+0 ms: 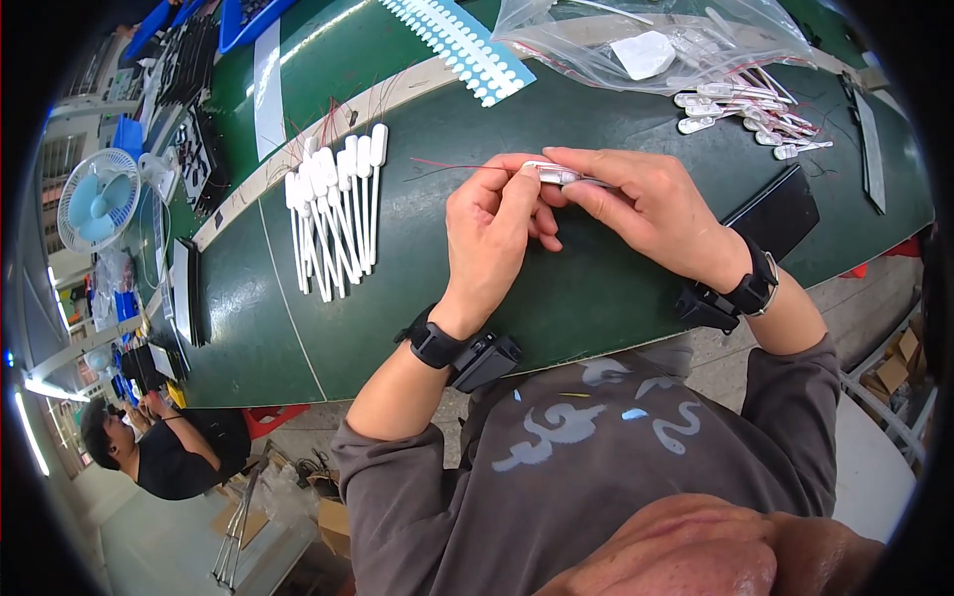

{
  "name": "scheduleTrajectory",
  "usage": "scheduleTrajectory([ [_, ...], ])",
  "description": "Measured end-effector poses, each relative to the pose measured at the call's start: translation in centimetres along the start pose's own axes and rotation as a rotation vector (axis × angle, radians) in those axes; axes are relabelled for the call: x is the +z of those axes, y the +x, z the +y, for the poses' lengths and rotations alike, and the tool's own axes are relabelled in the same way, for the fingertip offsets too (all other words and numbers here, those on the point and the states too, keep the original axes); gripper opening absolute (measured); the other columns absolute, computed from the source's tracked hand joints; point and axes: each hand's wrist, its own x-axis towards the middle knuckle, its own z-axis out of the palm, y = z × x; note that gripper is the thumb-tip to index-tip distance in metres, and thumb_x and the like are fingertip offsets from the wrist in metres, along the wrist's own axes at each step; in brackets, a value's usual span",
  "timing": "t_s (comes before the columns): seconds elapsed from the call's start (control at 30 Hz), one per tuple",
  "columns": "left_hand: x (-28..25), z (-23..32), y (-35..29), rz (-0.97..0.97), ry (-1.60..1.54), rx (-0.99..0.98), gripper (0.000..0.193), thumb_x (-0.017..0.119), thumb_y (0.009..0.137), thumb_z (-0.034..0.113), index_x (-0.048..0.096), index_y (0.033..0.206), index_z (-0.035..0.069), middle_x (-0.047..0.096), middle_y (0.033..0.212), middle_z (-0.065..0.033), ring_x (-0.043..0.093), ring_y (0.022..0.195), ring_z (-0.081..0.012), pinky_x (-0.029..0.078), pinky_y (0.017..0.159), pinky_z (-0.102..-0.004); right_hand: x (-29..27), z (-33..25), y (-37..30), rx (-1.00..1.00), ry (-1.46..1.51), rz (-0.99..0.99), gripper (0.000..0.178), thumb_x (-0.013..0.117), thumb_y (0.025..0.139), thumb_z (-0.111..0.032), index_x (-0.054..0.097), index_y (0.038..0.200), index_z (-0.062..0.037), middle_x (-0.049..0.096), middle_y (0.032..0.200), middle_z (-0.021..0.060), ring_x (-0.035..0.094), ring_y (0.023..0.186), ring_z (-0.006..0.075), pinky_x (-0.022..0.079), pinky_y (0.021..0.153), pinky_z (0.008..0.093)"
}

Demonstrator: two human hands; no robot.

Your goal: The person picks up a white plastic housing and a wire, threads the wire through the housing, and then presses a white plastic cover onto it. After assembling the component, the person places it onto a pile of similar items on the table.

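Observation:
Above the green table, my left hand (492,223) and my right hand (641,199) meet, both closed on one small white paddle-shaped piece with wires (552,174). Thumbs and fingertips pinch its clear-and-white oval head from both sides. Thin red and dark wires trail off leftward past my left fingers. The piece's far end is partly hidden by my right fingers. Left of my hands, several white paddle-shaped sticks (338,204) lie side by side, heads away from me, wires fanning out behind. Similar wired pieces (745,114) are heaped at the far right.
A clear plastic bag (656,55) lies beyond my hands, beside a light-blue sheet of white stickers (462,45). At right rest a flat black panel (780,214) and a narrow grey bar (870,149). A fan (99,202) and a seated person (169,447) are at left.

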Motion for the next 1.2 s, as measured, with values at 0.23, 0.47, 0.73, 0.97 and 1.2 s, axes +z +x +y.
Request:
scheduleTrajectory([
  [0.23,0.4,-0.1,-0.3,-0.026,0.077,0.075,0.02,0.053,0.1,0.013,0.063,0.107,-0.003,0.067,0.086,-0.0077,0.059,0.065,-0.0067,0.052,0.056,-0.0223,-0.8,-0.2,0.5,0.272,0.297,-0.075,0.025,0.06,0.097,-0.014,0.066,0.117,0.0001,0.071,0.092,0.0029,0.063,0.081,0.007,0.049,0.071,0.0219],
  [0.47,0.6,-0.1,-0.5,-0.034,0.094,0.055,0.02,0.054,0.099,0.014,0.063,0.107,-0.003,0.067,0.087,-0.0078,0.058,0.066,-0.0064,0.052,0.056,-0.0223,-1.5,-0.7,0.9,0.399,0.407,-0.127,0.02,0.062,0.097,-0.019,0.067,0.103,-0.001,0.061,0.08,-0.0062,0.05,0.071,-0.0001,0.04,0.064,0.0174],
  [0.73,0.3,-0.1,-0.1,-0.036,-0.037,-0.061,0.02,0.054,0.098,0.012,0.063,0.106,-0.003,0.066,0.086,-0.0091,0.06,0.063,-0.0081,0.053,0.054,-0.0236,-0.7,-0.4,0.6,0.361,0.342,-0.063,0.021,0.06,0.097,-0.02,0.067,0.104,-0.0015,0.056,0.076,-0.0074,0.042,0.066,0.0001,0.034,0.058,0.0186],
  [0.97,0.1,0.1,0.0,-0.033,-0.028,-0.097,0.021,0.051,0.098,0.012,0.062,0.106,-0.005,0.065,0.088,-0.0118,0.059,0.062,-0.0115,0.053,0.053,-0.0261,-1.2,0.2,0.7,0.408,0.468,-0.164,0.022,0.055,0.099,-0.018,0.065,0.11,-0.0023,0.058,0.082,-0.0051,0.045,0.068,0.0017,0.037,0.06,0.0193],
  [1.2,0.1,0.1,0.2,-0.022,-0.107,-0.098,0.02,0.054,0.099,0.013,0.062,0.105,-0.004,0.066,0.087,-0.0103,0.06,0.063,-0.0098,0.053,0.054,-0.0247,-0.8,0.4,0.7,0.383,0.498,-0.139,0.022,0.054,0.1,-0.018,0.062,0.113,-0.0027,0.059,0.083,-0.0048,0.046,0.068,0.0022,0.038,0.06,0.0191],
])
